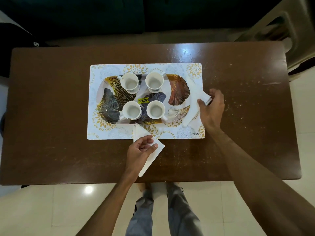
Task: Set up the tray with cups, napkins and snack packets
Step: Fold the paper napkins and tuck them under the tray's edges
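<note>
An oval tray [177, 92] with a leaf pattern lies on a white placemat [109, 132]. Several empty white cups stand on it, among them a far left cup [129, 82] and a near right cup [155, 109]. My right hand [212, 108] pinches a folded white napkin [192, 108] that lies against the tray's right end. My left hand [139, 150] holds a second folded white napkin [150, 159], a triangle lying at the placemat's near edge and reaching onto the bare table. No snack packets are in view.
The placemat sits in the middle of a brown wooden table [51, 108]. A yellow price sticker [142, 100] is on the tray between the cups. A dark sofa [102, 14] stands beyond the table and a chair [289, 28] at the far right.
</note>
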